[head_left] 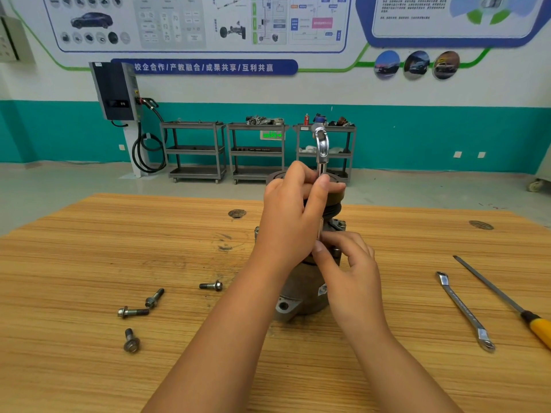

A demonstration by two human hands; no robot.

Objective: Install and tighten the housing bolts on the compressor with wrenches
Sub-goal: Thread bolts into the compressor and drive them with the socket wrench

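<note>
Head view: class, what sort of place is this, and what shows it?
Probably an automotive training workshop: car-system posters above, a vehicle charger with its cable, and tool trolleys behind the workbench.

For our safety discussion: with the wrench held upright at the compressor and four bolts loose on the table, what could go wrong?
The silver ring-ended wrench, pinched by the left hand and right hand, may slip. The unclamped grey metal compressor could tip on the wooden table. The four dark flanged bolts might roll away.
</note>
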